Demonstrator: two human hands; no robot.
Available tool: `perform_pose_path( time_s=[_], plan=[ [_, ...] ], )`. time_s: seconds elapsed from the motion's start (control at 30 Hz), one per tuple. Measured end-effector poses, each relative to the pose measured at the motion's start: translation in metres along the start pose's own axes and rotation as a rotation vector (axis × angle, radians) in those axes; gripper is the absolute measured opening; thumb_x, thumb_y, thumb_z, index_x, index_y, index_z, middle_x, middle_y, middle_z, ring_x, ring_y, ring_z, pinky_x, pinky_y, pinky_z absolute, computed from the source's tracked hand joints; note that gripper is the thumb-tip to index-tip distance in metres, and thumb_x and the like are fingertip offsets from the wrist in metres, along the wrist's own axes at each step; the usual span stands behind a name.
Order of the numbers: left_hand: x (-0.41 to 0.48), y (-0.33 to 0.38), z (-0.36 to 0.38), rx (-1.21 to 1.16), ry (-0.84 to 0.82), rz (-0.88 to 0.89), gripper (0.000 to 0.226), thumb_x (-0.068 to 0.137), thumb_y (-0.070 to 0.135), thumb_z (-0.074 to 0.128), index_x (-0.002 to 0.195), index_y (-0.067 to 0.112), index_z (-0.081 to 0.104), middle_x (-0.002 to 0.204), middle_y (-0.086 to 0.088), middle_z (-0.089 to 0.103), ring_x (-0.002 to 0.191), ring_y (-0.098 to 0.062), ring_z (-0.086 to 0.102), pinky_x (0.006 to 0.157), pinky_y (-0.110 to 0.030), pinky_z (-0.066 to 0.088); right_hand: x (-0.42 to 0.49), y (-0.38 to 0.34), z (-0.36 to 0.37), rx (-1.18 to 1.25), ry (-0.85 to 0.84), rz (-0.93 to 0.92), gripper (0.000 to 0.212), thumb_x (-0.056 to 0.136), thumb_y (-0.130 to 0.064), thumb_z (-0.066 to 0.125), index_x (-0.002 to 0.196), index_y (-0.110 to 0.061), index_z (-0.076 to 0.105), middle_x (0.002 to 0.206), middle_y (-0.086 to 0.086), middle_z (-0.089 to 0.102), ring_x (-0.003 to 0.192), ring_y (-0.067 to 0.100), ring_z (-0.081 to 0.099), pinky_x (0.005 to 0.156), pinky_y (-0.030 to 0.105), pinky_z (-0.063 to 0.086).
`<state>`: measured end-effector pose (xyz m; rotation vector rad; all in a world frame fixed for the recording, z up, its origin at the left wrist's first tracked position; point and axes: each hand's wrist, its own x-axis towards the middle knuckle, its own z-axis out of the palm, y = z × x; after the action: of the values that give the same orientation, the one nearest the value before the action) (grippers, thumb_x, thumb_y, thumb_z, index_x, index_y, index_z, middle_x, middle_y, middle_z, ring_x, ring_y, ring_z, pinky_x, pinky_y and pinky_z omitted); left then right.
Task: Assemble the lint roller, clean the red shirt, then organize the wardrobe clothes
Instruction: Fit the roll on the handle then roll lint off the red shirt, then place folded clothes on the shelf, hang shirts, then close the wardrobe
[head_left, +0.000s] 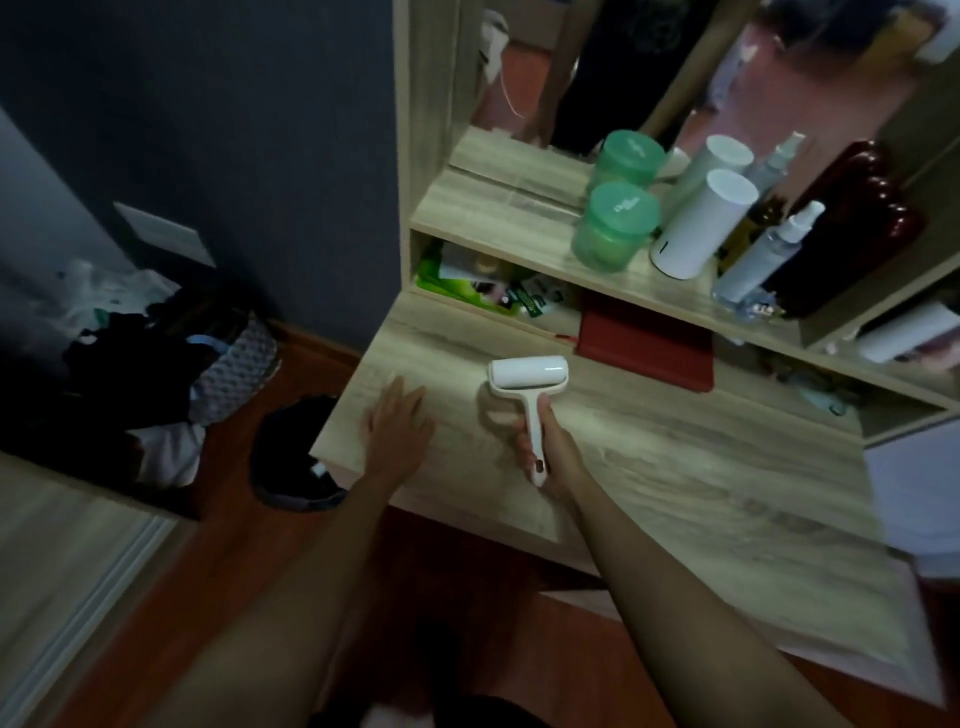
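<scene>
A white lint roller (529, 379) with its roll fitted lies over the wooden dresser top (675, 467). My right hand (545, 447) grips its handle, the roll pointing away from me. To the left, my left hand (397, 426) rests flat on the dresser top with fingers spread and holds nothing. A red folded thing (644, 345) sits under the shelf behind the roller; I cannot tell if it is the shirt.
On the shelf stand a green jar (615, 226), a white cylinder (701, 223), a spray bottle (763, 254) and a dark red bottle (841, 234) before a mirror. A laundry basket (228, 358) with dark clothes sits on the floor at left.
</scene>
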<state>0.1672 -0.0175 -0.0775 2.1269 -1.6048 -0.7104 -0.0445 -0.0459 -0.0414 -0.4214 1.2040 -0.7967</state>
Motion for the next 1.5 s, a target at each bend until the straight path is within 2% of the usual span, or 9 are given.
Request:
perform_pose_path(
  time_s=[0.17,0.3,0.4,0.6,0.83,1.03,1.27,1.4,1.5],
  plan=[
    [0.009,-0.008,0.015,0.244,0.024,0.058,0.057,0.094,0.041,0.047,0.147,0.025,0.034,0.159,-0.008,0.023,0.147,-0.028,0.016,0.114,-0.054,0.013,0.007,-0.008,0.001,-0.198,0.088,-0.058,0.047,0.088,-0.052,0.057,0.078,-0.007,0.064,0.051,0.004,0.05,0.032,0.01,0.038,0.032,0.018,0.028],
    [0.007,-0.009,0.016,0.343,0.058,0.08,0.065,0.09,0.052,0.019,0.149,0.027,0.031,0.158,-0.007,0.025,0.146,-0.029,0.021,0.114,-0.052,0.018,0.009,-0.006,-0.005,-0.61,0.216,-0.313,0.02,0.087,-0.032,0.066,0.088,-0.014,0.057,0.066,0.003,0.057,0.05,0.014,0.05,0.041,0.022,0.039],
    [0.006,-0.008,0.018,0.354,0.066,0.062,0.065,0.091,0.051,0.018,0.151,0.028,0.025,0.16,-0.006,0.02,0.147,-0.028,0.016,0.115,-0.052,0.015,0.014,0.004,-0.016,-0.955,0.377,-0.523,0.019,0.085,-0.031,0.064,0.094,-0.015,0.063,0.092,0.006,0.061,0.085,0.022,0.059,0.072,0.035,0.049],
    [0.005,-0.006,0.016,0.346,0.049,0.064,0.059,0.098,0.044,0.036,0.152,0.028,0.02,0.161,-0.005,0.014,0.148,-0.028,0.01,0.117,-0.051,0.011,0.015,0.015,-0.019,-1.293,0.551,-0.6,0.044,0.096,-0.039,0.047,0.131,-0.014,0.053,0.147,0.008,0.04,0.138,0.024,0.032,0.111,0.043,0.025],
    [-0.002,-0.015,-0.002,0.322,-0.086,0.127,0.075,0.086,0.054,0.012,0.152,0.021,0.021,0.161,-0.006,0.012,0.149,-0.026,0.009,0.117,-0.049,0.011,0.003,0.006,-0.029,-1.29,0.419,-0.524,0.065,0.093,-0.051,0.046,0.145,-0.013,0.032,0.155,0.009,0.027,0.143,0.024,0.025,0.113,0.049,0.025],
    [-0.01,-0.016,-0.049,0.097,-0.23,0.099,0.057,0.102,0.037,0.037,0.153,0.016,0.021,0.162,-0.004,0.012,0.149,-0.018,0.008,0.118,-0.045,0.014,-0.044,-0.004,0.016,-1.199,0.323,-0.717,0.06,0.097,-0.038,0.047,0.148,-0.013,0.026,0.159,0.003,0.019,0.147,0.017,0.014,0.118,0.047,0.012],
    [-0.067,-0.05,-0.211,-0.117,0.175,0.152,0.053,0.098,0.036,0.048,0.148,0.023,0.034,0.155,-0.004,0.032,0.142,-0.02,0.031,0.115,-0.047,0.028,-0.099,-0.02,0.179,-1.012,0.03,-1.035,0.058,0.098,-0.038,0.046,0.148,-0.017,0.027,0.159,0.001,0.017,0.147,0.015,0.013,0.117,0.048,0.019],
    [-0.126,-0.076,-0.332,-0.098,0.475,0.171,0.052,0.094,0.032,0.051,0.143,0.015,0.044,0.15,-0.009,0.04,0.138,-0.019,0.039,0.117,-0.032,0.023,-0.152,-0.02,0.307,-0.893,-0.21,-1.19,0.056,0.099,-0.037,0.044,0.148,-0.016,0.027,0.16,-0.001,0.015,0.147,0.011,0.01,0.119,0.046,0.015],
    [-0.175,-0.102,-0.419,-0.043,0.656,0.158,0.055,0.091,0.037,0.048,0.142,0.017,0.045,0.149,-0.007,0.042,0.139,-0.017,0.036,0.117,-0.043,0.024,-0.199,-0.014,0.405,-0.792,-0.408,-1.28,0.056,0.099,-0.036,0.043,0.149,-0.014,0.027,0.16,-0.001,0.016,0.147,0.011,0.011,0.119,0.047,0.015]
  ],
)
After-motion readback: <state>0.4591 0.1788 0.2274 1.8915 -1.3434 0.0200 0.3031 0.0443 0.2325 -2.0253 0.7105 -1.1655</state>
